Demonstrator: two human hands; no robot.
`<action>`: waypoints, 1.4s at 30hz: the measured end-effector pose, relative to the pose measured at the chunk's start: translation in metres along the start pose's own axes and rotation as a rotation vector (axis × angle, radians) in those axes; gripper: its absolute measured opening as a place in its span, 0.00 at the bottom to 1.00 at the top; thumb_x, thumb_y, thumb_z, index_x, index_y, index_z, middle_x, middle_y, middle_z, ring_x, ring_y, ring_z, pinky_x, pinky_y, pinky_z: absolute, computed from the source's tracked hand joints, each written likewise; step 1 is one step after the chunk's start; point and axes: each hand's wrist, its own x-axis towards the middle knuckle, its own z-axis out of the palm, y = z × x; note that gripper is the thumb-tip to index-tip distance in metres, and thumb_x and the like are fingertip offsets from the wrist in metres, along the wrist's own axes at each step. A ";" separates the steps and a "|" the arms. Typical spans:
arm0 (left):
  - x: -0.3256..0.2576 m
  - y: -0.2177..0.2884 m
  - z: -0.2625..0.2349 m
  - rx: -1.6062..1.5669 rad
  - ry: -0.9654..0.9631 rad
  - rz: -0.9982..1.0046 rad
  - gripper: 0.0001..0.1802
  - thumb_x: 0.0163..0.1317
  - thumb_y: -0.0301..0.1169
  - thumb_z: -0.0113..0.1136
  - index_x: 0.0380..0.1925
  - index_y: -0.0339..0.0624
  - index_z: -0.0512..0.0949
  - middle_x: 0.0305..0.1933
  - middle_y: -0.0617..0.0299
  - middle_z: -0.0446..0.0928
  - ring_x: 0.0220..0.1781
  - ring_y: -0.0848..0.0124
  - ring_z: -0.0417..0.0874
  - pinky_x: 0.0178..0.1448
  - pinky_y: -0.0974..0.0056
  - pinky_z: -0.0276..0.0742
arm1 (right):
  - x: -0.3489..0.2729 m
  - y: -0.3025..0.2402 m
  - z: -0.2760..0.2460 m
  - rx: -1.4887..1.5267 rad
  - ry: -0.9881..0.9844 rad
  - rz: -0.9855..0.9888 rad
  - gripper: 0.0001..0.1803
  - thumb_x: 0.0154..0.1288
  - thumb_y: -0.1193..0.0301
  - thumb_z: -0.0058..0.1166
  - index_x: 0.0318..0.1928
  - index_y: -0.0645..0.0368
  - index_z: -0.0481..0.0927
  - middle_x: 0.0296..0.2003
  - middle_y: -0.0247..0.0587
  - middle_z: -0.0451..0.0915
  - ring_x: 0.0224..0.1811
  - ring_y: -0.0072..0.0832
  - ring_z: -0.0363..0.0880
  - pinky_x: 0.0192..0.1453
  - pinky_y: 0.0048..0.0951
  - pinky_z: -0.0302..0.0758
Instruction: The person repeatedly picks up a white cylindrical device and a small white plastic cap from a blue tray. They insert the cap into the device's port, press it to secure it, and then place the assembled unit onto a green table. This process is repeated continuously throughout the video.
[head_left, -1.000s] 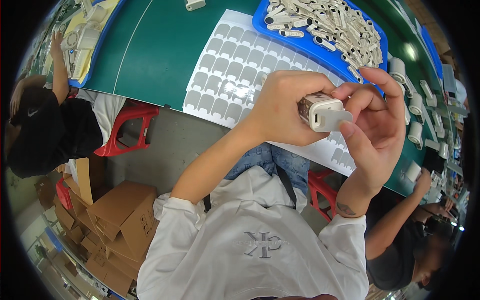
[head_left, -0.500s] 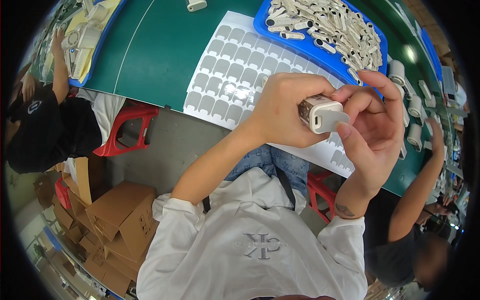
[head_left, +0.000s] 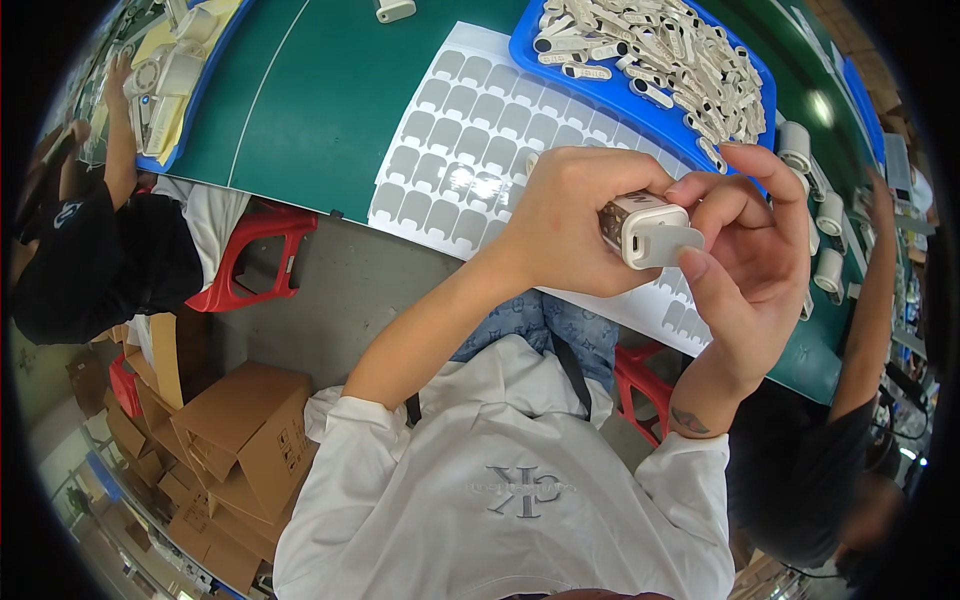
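My left hand (head_left: 560, 220) is wrapped round a small device (head_left: 640, 204) with a white end and a brown patterned side. Its end, with a small port in it, faces me. A grey sticker (head_left: 672, 246) lies partly against that end face and juts out past its right edge. At this jutting edge, the thumb and a fingertip of my right hand (head_left: 757, 275) pinch the sticker; the other fingers are curled loosely. Under both hands, on the table, is a white sheet (head_left: 480, 36) with rows of similar grey stickers.
A blue tray (head_left: 528, 62) heaped with small white parts (head_left: 690, 65) overlaps the sheet's far edge. White cylindrical devices (head_left: 830, 212) stand at the right on the green table (head_left: 330, 120). People work on both sides. Cardboard boxes (head_left: 245, 420) and red stools (head_left: 265, 255) are below.
The sticker's jutting part and my right thumb have shifted slightly right. My left hand holds the device almost as before. The co-worker's arm at the right has moved.
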 end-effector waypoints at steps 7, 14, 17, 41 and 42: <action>0.000 -0.001 0.001 -0.014 0.015 0.017 0.17 0.38 0.28 0.73 0.30 0.38 0.79 0.27 0.59 0.81 0.27 0.69 0.83 0.31 0.68 0.75 | 0.000 0.001 0.001 -0.032 -0.010 -0.027 0.35 0.53 0.79 0.62 0.63 0.70 0.64 0.28 0.36 0.75 0.49 0.31 0.75 0.57 0.30 0.69; 0.001 -0.001 0.001 -0.007 0.017 0.025 0.17 0.39 0.28 0.73 0.30 0.38 0.79 0.27 0.59 0.81 0.27 0.69 0.83 0.31 0.68 0.76 | -0.001 0.002 0.004 -0.070 0.023 -0.059 0.34 0.54 0.79 0.63 0.62 0.70 0.65 0.28 0.36 0.74 0.49 0.30 0.76 0.58 0.30 0.68; 0.001 -0.002 0.001 -0.003 0.020 0.028 0.17 0.39 0.28 0.73 0.30 0.38 0.79 0.27 0.58 0.81 0.27 0.69 0.83 0.31 0.68 0.76 | -0.001 0.002 0.004 -0.075 0.034 -0.061 0.34 0.54 0.78 0.63 0.61 0.70 0.66 0.28 0.36 0.74 0.49 0.30 0.76 0.58 0.30 0.68; 0.012 0.005 -0.041 -0.138 -0.273 -0.055 0.47 0.41 0.29 0.73 0.64 0.42 0.63 0.55 0.51 0.75 0.58 0.59 0.77 0.61 0.58 0.71 | 0.017 0.024 -0.026 0.273 -0.373 0.441 0.25 0.76 0.58 0.42 0.56 0.70 0.76 0.34 0.48 0.82 0.25 0.31 0.85 0.19 0.25 0.81; 0.015 0.007 -0.053 -0.119 -0.296 -0.026 0.48 0.40 0.30 0.74 0.65 0.40 0.62 0.59 0.52 0.73 0.61 0.61 0.75 0.65 0.58 0.68 | 0.018 0.023 -0.028 0.292 -0.367 0.430 0.26 0.75 0.58 0.43 0.56 0.71 0.75 0.34 0.48 0.82 0.25 0.32 0.85 0.19 0.26 0.81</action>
